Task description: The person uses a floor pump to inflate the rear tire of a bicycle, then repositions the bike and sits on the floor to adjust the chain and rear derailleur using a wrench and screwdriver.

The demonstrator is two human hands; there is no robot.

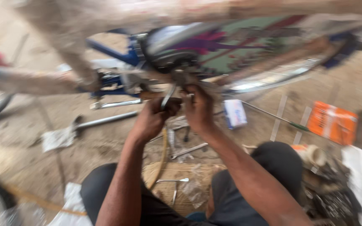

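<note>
- The left hand [153,117] is closed round a bent metal tool [167,97] — most likely a spanner, though motion blur hides its exact shape — and holds it up against the underside of the bicycle [214,50].
- The right hand [197,109] sits just beside the left, fingers curled at the same spot on the bicycle; whether it grips a part or only presses on it cannot be told through the blur.
- The bicycle has a blue frame and a patterned green and purple panel, and it stands just above the hands; its shiny wheel rim [273,77] curves off to the right.
- On the dirt floor [21,159] below the hands lie loose spanners [189,149], with another one [172,180] on a woven mat [177,171] between the person's knees.
- To the left on the floor are a long metal bar [105,120] and a crumpled paper [57,138].
- To the right lie a small white box [234,113], a thin rod with a green handle [273,118] and — further out — an orange packet [332,122].
</note>
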